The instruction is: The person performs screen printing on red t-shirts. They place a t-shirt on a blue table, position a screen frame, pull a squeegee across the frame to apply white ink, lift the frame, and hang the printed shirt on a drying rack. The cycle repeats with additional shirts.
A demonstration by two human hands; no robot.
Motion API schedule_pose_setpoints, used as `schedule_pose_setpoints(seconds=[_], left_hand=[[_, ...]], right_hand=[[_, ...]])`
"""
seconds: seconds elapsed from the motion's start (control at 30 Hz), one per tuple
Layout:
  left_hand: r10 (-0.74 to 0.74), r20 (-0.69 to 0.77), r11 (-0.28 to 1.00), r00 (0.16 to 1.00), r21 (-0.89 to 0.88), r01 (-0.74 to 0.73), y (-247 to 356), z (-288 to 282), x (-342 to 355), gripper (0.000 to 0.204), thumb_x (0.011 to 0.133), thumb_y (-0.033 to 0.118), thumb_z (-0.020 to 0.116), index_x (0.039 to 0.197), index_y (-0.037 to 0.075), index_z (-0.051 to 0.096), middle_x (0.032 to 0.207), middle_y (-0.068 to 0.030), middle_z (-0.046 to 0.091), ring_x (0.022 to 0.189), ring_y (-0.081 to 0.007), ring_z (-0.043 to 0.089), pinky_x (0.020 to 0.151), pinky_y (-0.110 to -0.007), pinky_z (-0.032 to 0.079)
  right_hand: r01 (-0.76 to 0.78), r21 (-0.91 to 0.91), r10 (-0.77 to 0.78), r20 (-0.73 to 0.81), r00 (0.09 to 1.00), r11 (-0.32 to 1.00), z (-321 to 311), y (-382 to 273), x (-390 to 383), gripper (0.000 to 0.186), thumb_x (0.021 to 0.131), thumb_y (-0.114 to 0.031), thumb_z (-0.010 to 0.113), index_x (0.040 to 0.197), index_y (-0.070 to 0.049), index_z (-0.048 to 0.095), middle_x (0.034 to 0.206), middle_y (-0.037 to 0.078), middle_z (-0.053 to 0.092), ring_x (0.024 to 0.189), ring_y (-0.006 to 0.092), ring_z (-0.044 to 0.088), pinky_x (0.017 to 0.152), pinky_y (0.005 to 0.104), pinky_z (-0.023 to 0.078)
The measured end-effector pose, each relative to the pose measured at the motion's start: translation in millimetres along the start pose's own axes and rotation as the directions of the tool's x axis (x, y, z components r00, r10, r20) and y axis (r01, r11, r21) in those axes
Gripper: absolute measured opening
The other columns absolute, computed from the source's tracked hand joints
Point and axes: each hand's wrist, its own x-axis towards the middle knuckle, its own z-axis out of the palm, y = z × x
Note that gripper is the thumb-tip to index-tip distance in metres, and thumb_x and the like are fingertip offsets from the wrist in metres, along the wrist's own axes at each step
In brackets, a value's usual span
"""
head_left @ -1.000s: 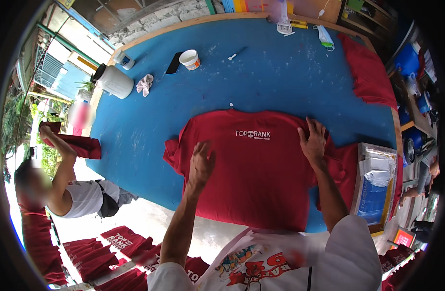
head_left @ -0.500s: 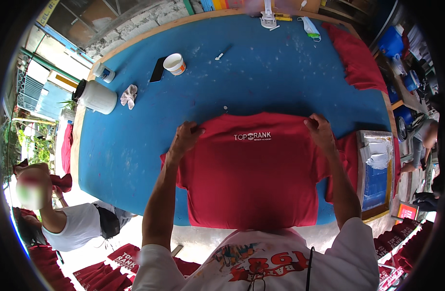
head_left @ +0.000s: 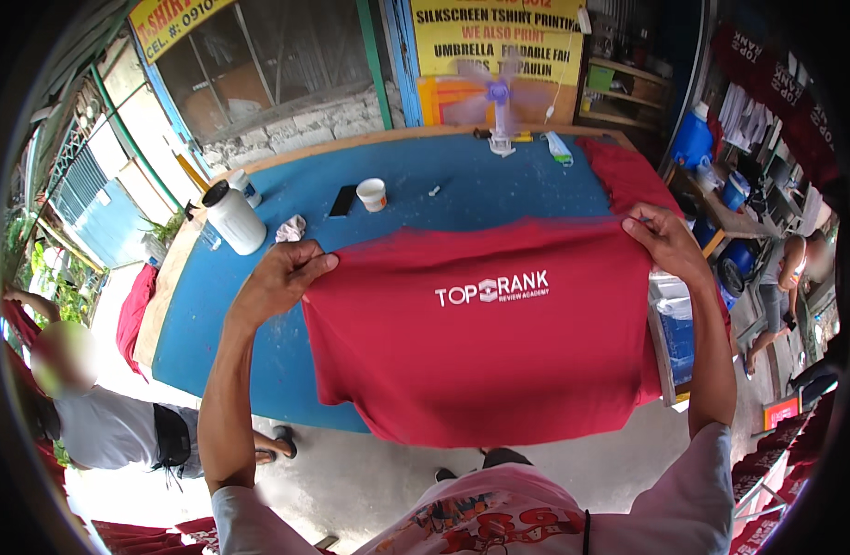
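At the far left, a co-worker in a white top is standing beside the worktop, wearing a black waist bag. A red cloth is hanging by the worktop's left edge. Along that side, a white, black-rimmed jar is standing near a smaller white container, and a crumpled pale cloth is lying to their right. The left hand is pinching one shoulder of a red printed T-shirt. Farther back, a black phone is lying just beside a white tub. The T-shirt is hanging spread between both hands, hiding much of the worktop's near edge. Beyond it, a white-and-purple fan is standing at the back, with a face mask lying to its right and red fabric lying beyond the shirt's corner. The right hand is gripping the other shoulder. Below it, a framed printing screen is resting partly behind the shirt and right forearm.
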Motion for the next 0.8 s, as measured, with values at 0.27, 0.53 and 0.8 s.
schedule_pose_setpoints(seconds=[0.27,0.53,0.8], left_hand=[[0.417,-0.425,0.878,0.803,0.418,-0.235,41.8,-102.0,113.3,0.029,0.107,0.024,0.069,0.095,-0.002,0.064,0.072,-0.0124,0.056,0.068,-0.0195,0.052,0.067,-0.040,0.046],[0.526,-0.598,0.820,0.605,0.544,-0.176,88.1,-176.2,130.0,0.020,0.107,0.018,0.066,0.114,0.000,0.069,0.092,-0.0251,0.073,0.084,-0.0364,0.073,0.080,-0.045,0.056],[0.419,-0.594,0.883,0.687,0.441,-0.157,114.0,-158.0,31.5,0.023,0.112,0.020,0.061,0.112,-0.003,0.066,0.089,-0.0142,0.070,0.084,-0.0192,0.065,0.083,-0.034,0.053]], right_hand=[[0.230,-0.206,-0.279,-0.255,0.926,0.951,-30.5,-79.3,165.2,0.031,0.112,-0.032,0.060,0.102,-0.003,0.059,0.081,0.009,0.063,0.065,0.0201,0.061,0.061,0.0394,0.054],[0.343,-0.326,-0.459,-0.416,0.785,0.881,-71.9,-150.7,215.5,0.032,0.112,-0.032,0.057,0.122,-0.002,0.061,0.120,0.026,0.071,0.115,0.0493,0.064,0.097,0.0490,0.051],[0.471,-0.181,-0.504,-0.366,0.783,0.863,-75.4,-166.0,130.2,0.032,0.114,-0.034,0.057,0.110,-0.002,0.060,0.087,0.007,0.059,0.075,0.0122,0.056,0.063,0.0331,0.053]])
